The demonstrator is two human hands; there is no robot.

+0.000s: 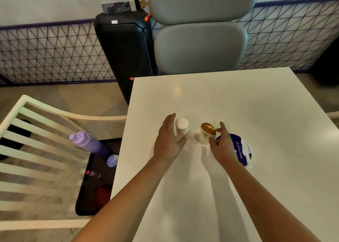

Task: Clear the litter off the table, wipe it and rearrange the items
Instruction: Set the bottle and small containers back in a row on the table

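A white bottle (pixel 182 128) with a white cap stands upright near the middle of the white table (pixel 238 98). My left hand (pixel 167 142) holds it, fingers along its left side and thumb curled against its base. Just to the right stands a small white jar with a gold lid (pixel 207 133). My right hand (pixel 222 146) is beside the jar with relaxed fingers, its thumb and forefinger touching the jar's right side. Under that hand lies a round purple disc (pixel 242 152) printed "Clean as you go".
A white slatted chair (pixel 36 150) stands to the left. On it lies a black tray (pixel 86 196) with a purple water bottle (pixel 88 143), a small bottle (pixel 112 160) and a red item. A grey chair (pixel 200 45) and a black speaker (pixel 124 49) stand beyond the table.
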